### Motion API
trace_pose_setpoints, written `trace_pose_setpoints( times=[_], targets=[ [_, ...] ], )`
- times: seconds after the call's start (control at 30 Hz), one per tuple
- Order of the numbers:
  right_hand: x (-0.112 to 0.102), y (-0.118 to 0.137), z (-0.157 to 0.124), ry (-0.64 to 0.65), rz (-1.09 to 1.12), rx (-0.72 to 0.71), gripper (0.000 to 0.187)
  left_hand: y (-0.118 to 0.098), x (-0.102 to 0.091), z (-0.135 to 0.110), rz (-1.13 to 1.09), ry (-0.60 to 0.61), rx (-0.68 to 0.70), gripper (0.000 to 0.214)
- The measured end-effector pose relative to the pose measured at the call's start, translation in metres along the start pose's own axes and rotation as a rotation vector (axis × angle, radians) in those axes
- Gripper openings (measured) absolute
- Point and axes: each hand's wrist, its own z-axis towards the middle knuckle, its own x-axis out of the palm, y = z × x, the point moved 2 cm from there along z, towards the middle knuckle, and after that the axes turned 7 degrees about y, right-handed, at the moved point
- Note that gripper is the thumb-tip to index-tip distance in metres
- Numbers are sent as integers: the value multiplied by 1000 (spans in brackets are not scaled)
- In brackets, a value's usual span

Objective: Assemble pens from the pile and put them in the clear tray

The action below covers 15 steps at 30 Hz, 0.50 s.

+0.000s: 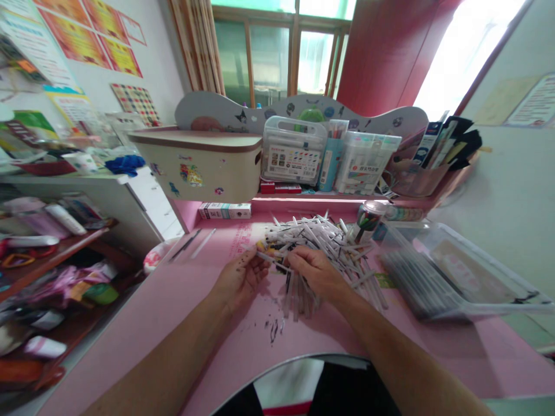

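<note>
A heap of thin white pen barrels (312, 242) with dark tips lies crosswise on the pink desk (143, 323). My left hand (240, 278) is at the heap's left edge, its fingers pinching one end of a white pen barrel (272, 260). My right hand (314, 274) rests against the front of the heap, its fingers closed on the other end of that barrel. Some barrels fan out under and beyond my right hand. Dark ink marks (274, 330) stain the desk below the hands.
Two loose pens (186, 245) lie left of the heap. A clear plastic tray (451, 271) of dark pens sits to the right, beside a metal can (368, 222). A beige storage box (195, 164) and plastic marker cases (292, 150) stand behind. Cluttered shelves fill the left.
</note>
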Motion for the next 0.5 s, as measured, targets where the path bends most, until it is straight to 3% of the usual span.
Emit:
trace_pose_setpoints(
  times=[0.1, 0.23, 0.5],
  targets=[
    [7, -5, 3, -117, -366, -118, 21, -4, -4, 3, -135, -50, 21, 28],
    [19, -17, 6, -103, -763, -49, 20, -7, -4, 4, -160, -72, 25, 29],
    [28, -17, 11, -61, -865, -20, 18, -2, -6, 5, -124, -43, 24, 30]
  ],
)
